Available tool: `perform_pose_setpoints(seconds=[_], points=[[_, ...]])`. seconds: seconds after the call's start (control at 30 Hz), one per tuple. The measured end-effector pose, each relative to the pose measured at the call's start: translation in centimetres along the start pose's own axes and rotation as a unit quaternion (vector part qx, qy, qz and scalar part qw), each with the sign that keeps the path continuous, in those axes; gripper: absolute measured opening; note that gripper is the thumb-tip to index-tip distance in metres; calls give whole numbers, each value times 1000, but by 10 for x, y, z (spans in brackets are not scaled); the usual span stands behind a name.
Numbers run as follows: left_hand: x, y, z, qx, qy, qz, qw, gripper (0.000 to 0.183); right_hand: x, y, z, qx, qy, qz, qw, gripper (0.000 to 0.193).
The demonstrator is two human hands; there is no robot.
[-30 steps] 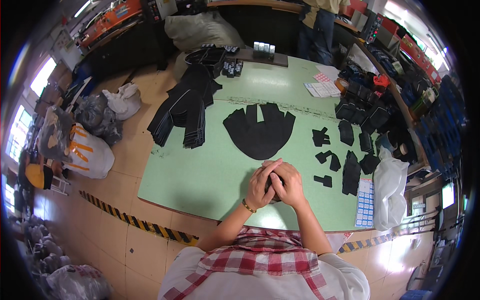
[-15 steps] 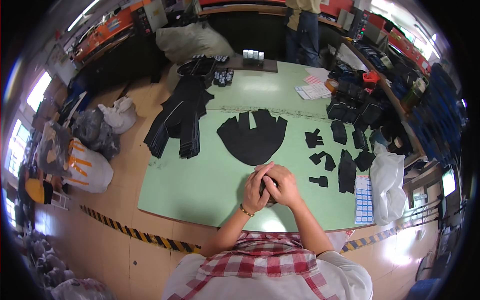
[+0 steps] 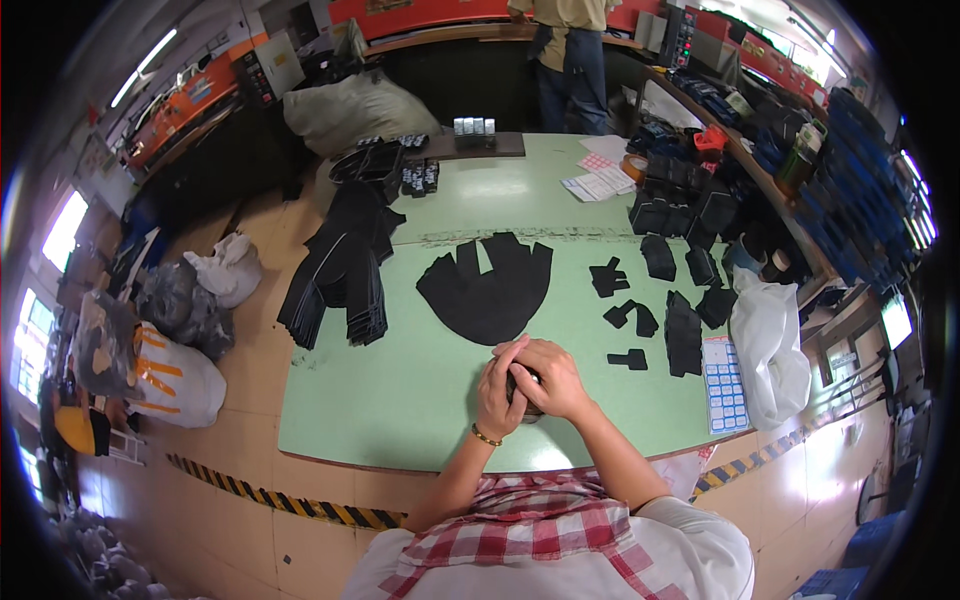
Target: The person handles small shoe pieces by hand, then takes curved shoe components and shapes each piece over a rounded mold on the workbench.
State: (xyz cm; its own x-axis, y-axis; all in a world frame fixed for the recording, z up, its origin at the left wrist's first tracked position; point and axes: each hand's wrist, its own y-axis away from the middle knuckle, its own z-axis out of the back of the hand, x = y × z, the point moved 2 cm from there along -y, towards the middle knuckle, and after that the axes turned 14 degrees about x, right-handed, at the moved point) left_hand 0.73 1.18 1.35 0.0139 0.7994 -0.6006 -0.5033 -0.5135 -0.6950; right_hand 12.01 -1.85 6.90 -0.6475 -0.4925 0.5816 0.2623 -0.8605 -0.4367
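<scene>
At the near edge of the green table (image 3: pixel 400 420), my left hand (image 3: pixel 497 397) and my right hand (image 3: pixel 552 377) come together, fingers overlapping and closed. Between the palms shows part of a small dark object (image 3: pixel 526 385); the fingers cover most of it, so its kind does not show. Just beyond my fingertips lies a flat black cut piece (image 3: pixel 487 295), with a rounded near edge and notched far edge. Several small black cut pieces, one of them T-shaped (image 3: pixel 628 359), lie to the right of my hands.
A stack of long black pieces (image 3: pixel 340 260) lies at the left. Small black stacks (image 3: pixel 684 335), a white plastic bag (image 3: pixel 770 350) and a blue-and-white printed sheet (image 3: pixel 724 385) line the right side. Papers (image 3: pixel 598 183) lie farther back. Beyond the table stands a person (image 3: pixel 570 60).
The whole view has shifted a little, the table's far items now sitting more to the left. My hands keep the same clasp around the dark object.
</scene>
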Motion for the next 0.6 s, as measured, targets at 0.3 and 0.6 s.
perform_pose_setpoints(seconds=[0.3,0.6], points=[[1,2,0,2,6,1,1000,45,-1,2,0,25,-11,-16,1000,23],[1,-1,-1,4,21,8,1000,43,-6,3,-1,27,-2,-20,999,25]])
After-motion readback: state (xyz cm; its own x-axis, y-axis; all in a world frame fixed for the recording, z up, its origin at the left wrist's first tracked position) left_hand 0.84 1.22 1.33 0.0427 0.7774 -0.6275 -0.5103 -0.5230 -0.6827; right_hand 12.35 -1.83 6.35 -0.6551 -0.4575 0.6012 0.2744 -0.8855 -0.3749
